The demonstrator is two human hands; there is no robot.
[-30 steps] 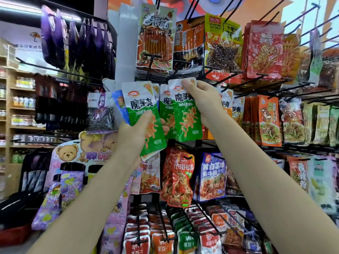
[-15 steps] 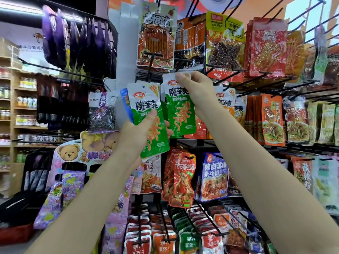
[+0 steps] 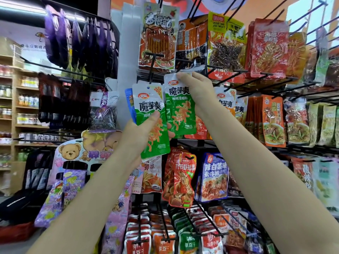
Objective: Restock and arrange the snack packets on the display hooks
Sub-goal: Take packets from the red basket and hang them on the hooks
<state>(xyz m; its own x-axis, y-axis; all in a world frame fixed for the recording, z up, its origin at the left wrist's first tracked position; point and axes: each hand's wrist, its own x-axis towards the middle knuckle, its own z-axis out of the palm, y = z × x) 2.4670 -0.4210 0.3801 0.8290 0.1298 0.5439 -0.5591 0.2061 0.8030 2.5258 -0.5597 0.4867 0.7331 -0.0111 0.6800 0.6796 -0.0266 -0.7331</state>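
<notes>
Above: black hook (image 3: 153,67) juts forward just over the green packet (image 3: 179,110), with hanging packets (image 3: 158,39) crowding close behind it.
Right: orange packets (image 3: 227,103) hang just beside the right hand (image 3: 198,94).
Below: red packet (image 3: 180,177) hangs under both hands.
Left: dark seed bag (image 3: 103,110) hangs near, with an open gap between.

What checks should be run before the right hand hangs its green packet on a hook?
1. Right hand pinches the green packet by its top: ok.
2. Left hand grips the spare green packets: ok.
3. Packet hole lined up with a hook tip: cannot tell, fingers cover it.
4. Black hook just left of the packet top unblocked: ok.
5. Packet front faces outward: ok.
</notes>
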